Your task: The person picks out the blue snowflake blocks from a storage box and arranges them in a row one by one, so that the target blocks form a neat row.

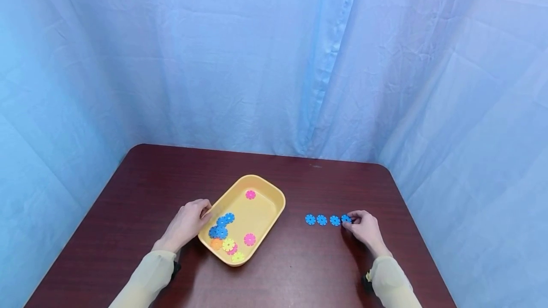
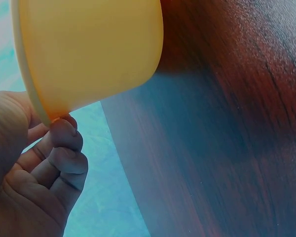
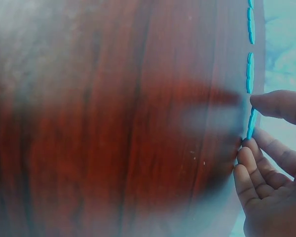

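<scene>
My left hand [image 1: 186, 222] grips the left rim of a yellow plastic tray [image 1: 261, 215]; in the left wrist view its fingers [image 2: 65, 136] curl under the tray's rim [image 2: 32, 94]. At the right, my right hand [image 1: 366, 230] pinches a blue snowflake disc [image 1: 346, 219] between thumb and fingers, close to the tabletop. That notched disc is the rightmost of a row, beside three more blue snowflake discs [image 1: 321, 220]. The right wrist view shows the held disc [image 3: 251, 124] edge-on, with the thumb at one edge and fingers at the other.
Inside the tray lie several blue discs [image 1: 221, 232], pink discs [image 1: 249, 239], yellow discs [image 1: 229, 244] and an orange disc [image 1: 216, 244], mostly gathered at its near left end. A dark reddish wooden table [image 1: 299, 270] bears everything. Light blue curtains [image 1: 239, 61] hang around it.
</scene>
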A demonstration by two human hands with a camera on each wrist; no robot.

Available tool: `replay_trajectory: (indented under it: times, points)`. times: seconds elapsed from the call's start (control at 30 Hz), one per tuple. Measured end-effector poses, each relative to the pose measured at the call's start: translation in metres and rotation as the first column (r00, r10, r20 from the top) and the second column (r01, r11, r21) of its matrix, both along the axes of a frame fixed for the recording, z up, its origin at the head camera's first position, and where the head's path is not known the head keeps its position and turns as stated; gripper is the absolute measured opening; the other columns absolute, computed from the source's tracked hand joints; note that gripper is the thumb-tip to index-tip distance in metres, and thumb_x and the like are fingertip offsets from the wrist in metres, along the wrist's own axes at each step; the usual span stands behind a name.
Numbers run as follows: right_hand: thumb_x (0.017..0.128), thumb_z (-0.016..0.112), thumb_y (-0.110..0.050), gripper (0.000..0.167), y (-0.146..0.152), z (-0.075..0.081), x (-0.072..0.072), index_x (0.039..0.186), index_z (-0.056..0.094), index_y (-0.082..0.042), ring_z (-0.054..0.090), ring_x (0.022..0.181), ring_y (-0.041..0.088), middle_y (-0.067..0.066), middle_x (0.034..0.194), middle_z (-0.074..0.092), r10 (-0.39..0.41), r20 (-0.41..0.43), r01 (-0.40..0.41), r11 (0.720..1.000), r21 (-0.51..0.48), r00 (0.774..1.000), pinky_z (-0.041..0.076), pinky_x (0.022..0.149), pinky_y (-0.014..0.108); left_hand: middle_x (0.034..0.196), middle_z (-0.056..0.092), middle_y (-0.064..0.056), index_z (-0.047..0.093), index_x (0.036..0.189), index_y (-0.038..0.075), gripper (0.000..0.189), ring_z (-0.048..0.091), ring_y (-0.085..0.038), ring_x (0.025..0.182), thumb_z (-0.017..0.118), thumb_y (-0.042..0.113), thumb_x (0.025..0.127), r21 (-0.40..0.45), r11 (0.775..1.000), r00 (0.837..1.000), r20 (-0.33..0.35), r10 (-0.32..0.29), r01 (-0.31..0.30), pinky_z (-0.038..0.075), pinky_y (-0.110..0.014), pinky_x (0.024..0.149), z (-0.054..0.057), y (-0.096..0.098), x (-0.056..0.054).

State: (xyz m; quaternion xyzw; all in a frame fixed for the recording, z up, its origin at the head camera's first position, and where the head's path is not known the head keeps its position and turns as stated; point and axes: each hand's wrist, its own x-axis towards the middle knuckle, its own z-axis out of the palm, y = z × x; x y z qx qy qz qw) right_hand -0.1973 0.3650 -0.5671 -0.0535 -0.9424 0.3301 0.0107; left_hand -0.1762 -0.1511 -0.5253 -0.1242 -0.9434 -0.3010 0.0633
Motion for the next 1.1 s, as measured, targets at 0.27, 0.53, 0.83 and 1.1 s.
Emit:
replay_trajectory:
  times: [0.27, 0.53, 0.83, 1.1]
  points:
    - [0.084, 0.076, -0.011, 0.032, 0.0, -0.001, -0.001, 0.111, 0.068, 0.004, 0.056, 0.07, 0.019, 0.007, 0.082, 0.062, -0.002, 0.001, 0.002, 1.0, 0.013, 1.0, 0.049, 0.066, 0.033, 0.067, 0.046, 0.004, 0.059, 0.078, 0.015, 0.022, 0.044, -0.011, 0.06, 0.077, 0.004, 0.085, 0.007, 1.0, 1.0, 0.003, 0.004, -0.004, 0.036, -0.025, 0.054, 0.001, 0.0, 0.001]
    - [0.084, 0.077, -0.011, 0.036, 0.0, -0.001, 0.001, 0.115, 0.066, 0.005, 0.056, 0.074, 0.02, 0.01, 0.09, 0.063, -0.007, -0.005, 0.007, 1.0, 0.01, 1.0, 0.05, 0.066, 0.033, 0.068, 0.046, 0.004, 0.059, 0.078, 0.014, 0.021, 0.044, -0.012, 0.06, 0.077, 0.003, 0.085, 0.006, 1.0, 1.0, 0.006, 0.006, -0.007, 0.036, -0.026, 0.054, 0.001, 0.0, 0.0]
    - [0.084, 0.077, -0.012, 0.035, 0.0, 0.001, 0.002, 0.113, 0.067, 0.006, 0.056, 0.074, 0.02, 0.011, 0.09, 0.064, -0.006, -0.012, 0.006, 1.0, 0.014, 1.0, 0.049, 0.066, 0.032, 0.067, 0.046, 0.004, 0.059, 0.078, 0.014, 0.022, 0.044, -0.012, 0.06, 0.077, 0.003, 0.085, 0.004, 1.0, 1.0, -0.001, 0.002, -0.002, 0.036, -0.026, 0.054, 0.001, 0.0, 0.0]
    - [0.085, 0.078, -0.016, 0.038, -0.005, 0.012, -0.004, 0.115, 0.067, 0.004, 0.056, 0.085, 0.023, 0.013, 0.098, 0.064, -0.009, -0.051, 0.01, 1.0, 0.021, 0.999, 0.048, 0.074, 0.037, 0.068, 0.046, 0.004, 0.06, 0.08, 0.014, 0.02, 0.044, -0.012, 0.06, 0.077, 0.005, 0.085, -0.003, 1.0, 1.0, 0.005, 0.005, -0.005, 0.036, -0.025, 0.053, 0.001, 0.0, 0.0]
